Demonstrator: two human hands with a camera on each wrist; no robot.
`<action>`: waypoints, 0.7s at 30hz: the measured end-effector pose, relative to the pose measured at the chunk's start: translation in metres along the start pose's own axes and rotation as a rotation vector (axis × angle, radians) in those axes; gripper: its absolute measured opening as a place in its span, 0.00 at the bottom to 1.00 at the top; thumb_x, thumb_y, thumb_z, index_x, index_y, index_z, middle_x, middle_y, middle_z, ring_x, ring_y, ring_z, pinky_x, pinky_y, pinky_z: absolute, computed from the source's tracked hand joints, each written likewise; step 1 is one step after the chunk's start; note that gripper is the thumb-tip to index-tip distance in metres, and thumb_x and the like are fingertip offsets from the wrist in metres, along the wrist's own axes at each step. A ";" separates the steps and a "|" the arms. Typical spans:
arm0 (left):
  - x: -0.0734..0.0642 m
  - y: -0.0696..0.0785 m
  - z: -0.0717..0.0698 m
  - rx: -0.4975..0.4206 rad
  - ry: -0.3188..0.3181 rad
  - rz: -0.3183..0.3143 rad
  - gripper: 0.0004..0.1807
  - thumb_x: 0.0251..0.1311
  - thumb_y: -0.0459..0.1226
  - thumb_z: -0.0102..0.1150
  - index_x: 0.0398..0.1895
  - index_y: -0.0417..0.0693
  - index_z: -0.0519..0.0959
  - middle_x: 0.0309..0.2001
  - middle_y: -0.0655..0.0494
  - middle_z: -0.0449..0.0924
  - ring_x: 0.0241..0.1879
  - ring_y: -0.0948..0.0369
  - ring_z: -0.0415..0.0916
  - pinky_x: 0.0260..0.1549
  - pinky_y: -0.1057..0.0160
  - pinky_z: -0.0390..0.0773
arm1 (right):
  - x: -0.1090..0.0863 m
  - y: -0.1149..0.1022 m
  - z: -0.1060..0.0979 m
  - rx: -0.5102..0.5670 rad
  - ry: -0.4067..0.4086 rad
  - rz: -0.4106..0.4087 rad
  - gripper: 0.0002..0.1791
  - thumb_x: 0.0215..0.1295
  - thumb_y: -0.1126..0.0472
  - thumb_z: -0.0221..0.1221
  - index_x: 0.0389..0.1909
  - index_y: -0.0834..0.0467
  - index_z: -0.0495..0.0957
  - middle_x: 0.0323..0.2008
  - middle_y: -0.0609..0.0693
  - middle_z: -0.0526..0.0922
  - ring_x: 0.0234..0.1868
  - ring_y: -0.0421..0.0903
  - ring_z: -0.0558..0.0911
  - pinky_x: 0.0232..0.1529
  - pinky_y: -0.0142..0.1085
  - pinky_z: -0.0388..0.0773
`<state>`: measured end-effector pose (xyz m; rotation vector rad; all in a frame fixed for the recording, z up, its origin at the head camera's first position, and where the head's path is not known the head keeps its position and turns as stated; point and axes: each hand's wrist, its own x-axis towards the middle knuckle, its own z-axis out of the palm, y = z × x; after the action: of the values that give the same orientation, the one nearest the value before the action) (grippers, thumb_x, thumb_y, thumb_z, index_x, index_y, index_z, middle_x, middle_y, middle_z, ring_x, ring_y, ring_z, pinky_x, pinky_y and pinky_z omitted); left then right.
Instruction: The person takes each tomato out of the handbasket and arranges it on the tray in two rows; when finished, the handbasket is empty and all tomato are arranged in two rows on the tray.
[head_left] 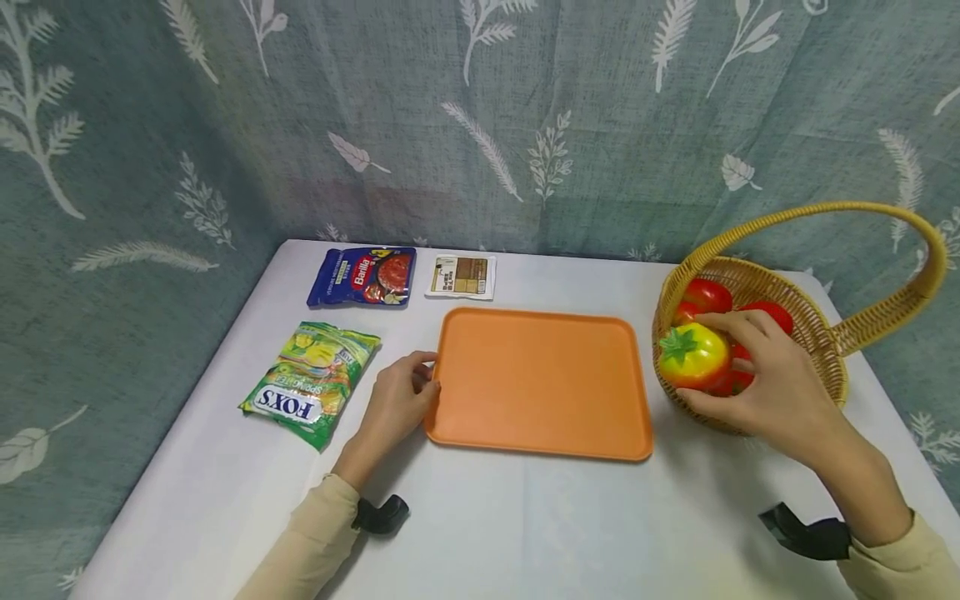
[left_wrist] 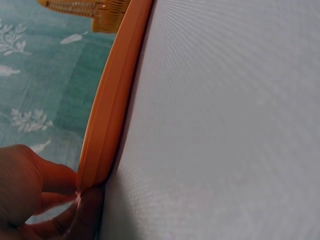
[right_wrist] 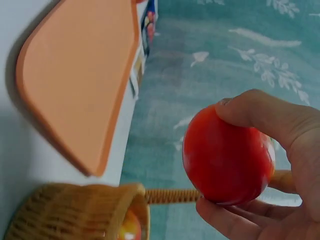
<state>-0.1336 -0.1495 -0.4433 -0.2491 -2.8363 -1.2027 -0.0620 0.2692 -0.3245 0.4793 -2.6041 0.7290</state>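
Note:
My right hand (head_left: 780, 387) holds a yellow-and-red tomato (head_left: 699, 358) with a green leafy top, thumb on one side and fingers on the other, above the near left part of a wicker basket (head_left: 813, 321). In the right wrist view the tomato (right_wrist: 227, 157) shows its glossy red side. At the left edge of an orange tray (head_left: 540, 383), my left hand (head_left: 397, 400) grips the rim. From the left wrist view, the thumb and fingers (left_wrist: 55, 175) meet the tray's end; part of the grip is hidden.
Several red fruits (head_left: 708, 296) lie in the basket, whose tall handle (head_left: 817, 208) arches over it. Left of the tray lies a green FOX'S candy bag (head_left: 311, 379). Behind are a blue Barilla pouch (head_left: 363, 277) and a small white-and-brown packet (head_left: 461, 277), near the curtain (head_left: 420, 200).

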 end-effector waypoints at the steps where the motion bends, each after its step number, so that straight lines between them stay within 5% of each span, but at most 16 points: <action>1: 0.000 0.000 0.000 -0.002 0.001 -0.002 0.22 0.56 0.30 0.65 0.56 0.41 0.80 0.35 0.51 0.81 0.29 0.59 0.76 0.30 0.60 0.75 | 0.002 -0.002 0.002 0.008 -0.006 -0.011 0.45 0.30 0.63 0.83 0.58 0.60 0.76 0.48 0.52 0.75 0.46 0.44 0.73 0.42 0.13 0.66; 11: 0.001 0.002 0.001 -0.028 0.005 0.000 0.21 0.55 0.29 0.65 0.54 0.41 0.81 0.33 0.52 0.80 0.28 0.60 0.76 0.29 0.61 0.74 | 0.013 -0.010 0.023 0.060 -0.024 -0.077 0.46 0.32 0.64 0.82 0.59 0.60 0.75 0.53 0.52 0.77 0.49 0.45 0.77 0.49 0.15 0.65; 21: 0.001 0.000 0.000 -0.032 -0.001 -0.038 0.21 0.56 0.30 0.65 0.55 0.42 0.81 0.33 0.53 0.80 0.29 0.60 0.75 0.29 0.62 0.74 | 0.025 -0.019 0.038 0.115 -0.078 -0.072 0.45 0.38 0.66 0.79 0.64 0.58 0.73 0.54 0.53 0.75 0.52 0.47 0.77 0.44 0.20 0.72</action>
<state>-0.1347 -0.1491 -0.4429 -0.1976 -2.8368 -1.2563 -0.0863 0.2270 -0.3352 0.6450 -2.6113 0.8552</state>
